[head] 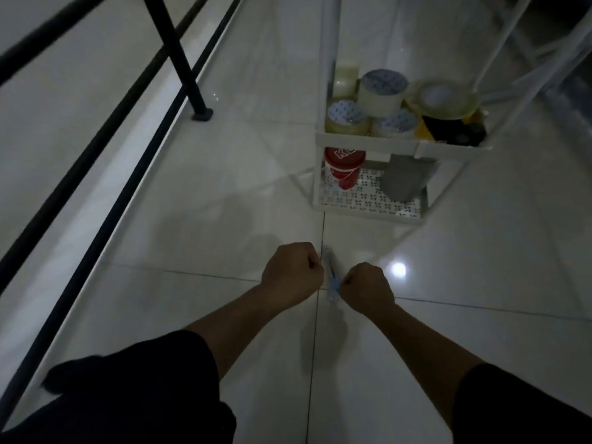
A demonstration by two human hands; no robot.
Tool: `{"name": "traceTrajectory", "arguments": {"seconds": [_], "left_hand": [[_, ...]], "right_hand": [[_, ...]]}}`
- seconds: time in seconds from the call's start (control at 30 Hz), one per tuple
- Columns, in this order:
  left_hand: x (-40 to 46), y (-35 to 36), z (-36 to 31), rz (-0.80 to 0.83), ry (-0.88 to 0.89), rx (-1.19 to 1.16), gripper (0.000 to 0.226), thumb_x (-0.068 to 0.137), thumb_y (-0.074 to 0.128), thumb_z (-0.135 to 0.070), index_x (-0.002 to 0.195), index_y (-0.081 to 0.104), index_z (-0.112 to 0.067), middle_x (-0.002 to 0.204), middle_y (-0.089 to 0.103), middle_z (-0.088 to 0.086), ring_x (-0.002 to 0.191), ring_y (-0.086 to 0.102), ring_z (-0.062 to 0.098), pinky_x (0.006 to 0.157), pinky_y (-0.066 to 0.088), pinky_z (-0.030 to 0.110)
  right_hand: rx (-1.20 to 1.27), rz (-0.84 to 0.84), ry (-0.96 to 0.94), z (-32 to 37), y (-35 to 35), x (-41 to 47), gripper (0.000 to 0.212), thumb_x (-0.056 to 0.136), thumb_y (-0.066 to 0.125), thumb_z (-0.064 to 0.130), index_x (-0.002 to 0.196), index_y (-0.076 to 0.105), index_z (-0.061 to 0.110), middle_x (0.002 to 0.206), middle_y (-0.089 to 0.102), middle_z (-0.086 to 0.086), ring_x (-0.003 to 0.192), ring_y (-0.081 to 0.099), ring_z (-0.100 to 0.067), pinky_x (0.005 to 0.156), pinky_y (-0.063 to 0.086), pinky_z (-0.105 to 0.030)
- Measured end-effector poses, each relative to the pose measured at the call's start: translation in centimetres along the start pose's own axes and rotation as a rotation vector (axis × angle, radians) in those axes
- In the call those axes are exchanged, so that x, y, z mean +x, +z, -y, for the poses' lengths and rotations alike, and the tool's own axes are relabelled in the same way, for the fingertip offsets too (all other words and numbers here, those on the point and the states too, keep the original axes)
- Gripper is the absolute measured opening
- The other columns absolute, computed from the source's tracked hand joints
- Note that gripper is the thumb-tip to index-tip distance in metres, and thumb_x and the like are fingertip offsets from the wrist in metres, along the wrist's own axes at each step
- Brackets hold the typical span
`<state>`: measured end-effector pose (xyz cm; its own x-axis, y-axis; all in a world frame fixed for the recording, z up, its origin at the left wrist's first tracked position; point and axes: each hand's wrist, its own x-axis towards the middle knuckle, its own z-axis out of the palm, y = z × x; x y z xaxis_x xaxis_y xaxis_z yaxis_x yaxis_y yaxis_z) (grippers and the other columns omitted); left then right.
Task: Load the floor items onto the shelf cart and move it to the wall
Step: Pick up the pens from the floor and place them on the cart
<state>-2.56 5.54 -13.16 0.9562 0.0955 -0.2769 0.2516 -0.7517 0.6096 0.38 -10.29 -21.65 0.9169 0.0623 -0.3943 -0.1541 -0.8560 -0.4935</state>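
A white shelf cart [368,139] stands on the tiled floor at upper right. Its middle tray holds several tape rolls [381,91] and a dark yellow-and-black object [455,129]. The bottom tray [368,206] carries a red tub [344,166] and a grey container [405,181]. In front of the cart, a slender clear item with a blue part [330,267] lies along the tile seam. My left hand [291,270] is closed at its left side and my right hand [368,288] is closed at its lower right. Both pinch it, and dim light blurs the grip.
A black metal frame with long bars [96,149] and a footed leg [201,115] runs diagonally along the left. Pale clear structures [512,43] rise behind the cart at upper right. A light glare [398,269] shines on the glossy floor near my right hand.
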Motion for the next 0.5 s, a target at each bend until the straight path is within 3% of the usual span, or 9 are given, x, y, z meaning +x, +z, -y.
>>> {"name": "traceTrajectory", "arguments": {"seconds": [0.07,0.17,0.37,0.5], "left_hand": [[-0.1,0.8,1.2,0.013,-0.029,-0.003,0.014,0.079,0.057,-0.017,0.071,0.064,-0.025,0.084,0.072,-0.001,0.081,0.067,0.018,0.074,0.058,0.034],[-0.2,1.7,2.7,0.049,-0.081,-0.023,0.011,0.080,0.061,-0.018,0.085,0.070,-0.021,0.094,0.072,0.000,0.087,0.067,0.018,0.080,0.057,0.033],[0.0,2.4,4.8,0.098,-0.077,0.003,0.025,0.085,0.063,-0.022,0.109,0.068,-0.017,0.113,0.070,0.003,0.104,0.065,0.017,0.093,0.052,0.028],[0.9,1.5,4.2,0.078,-0.054,0.001,0.024,0.087,0.063,-0.024,0.110,0.068,-0.018,0.114,0.068,-0.001,0.104,0.063,0.014,0.093,0.051,0.026]], "right_hand": [[0.005,-0.025,-0.014,-0.8,2.8,0.5,0.015,0.076,0.068,0.017,0.080,0.069,0.002,0.071,0.065,-0.008,0.068,0.068,-0.025,0.057,0.052,-0.026],[-0.023,-0.094,-0.066,-1.6,5.7,1.7,0.024,0.078,0.068,0.019,0.096,0.064,0.004,0.090,0.065,-0.015,0.078,0.065,-0.030,0.065,0.056,-0.033],[-0.103,-0.125,-0.069,-2.3,8.4,2.9,0.035,0.079,0.062,0.019,0.112,0.054,0.010,0.097,0.055,-0.012,0.087,0.059,-0.030,0.066,0.052,-0.036],[0.007,-0.065,-0.009,-2.8,6.6,1.6,0.033,0.074,0.064,0.029,0.102,0.057,0.014,0.094,0.058,-0.006,0.088,0.060,-0.024,0.073,0.053,-0.033]]}}
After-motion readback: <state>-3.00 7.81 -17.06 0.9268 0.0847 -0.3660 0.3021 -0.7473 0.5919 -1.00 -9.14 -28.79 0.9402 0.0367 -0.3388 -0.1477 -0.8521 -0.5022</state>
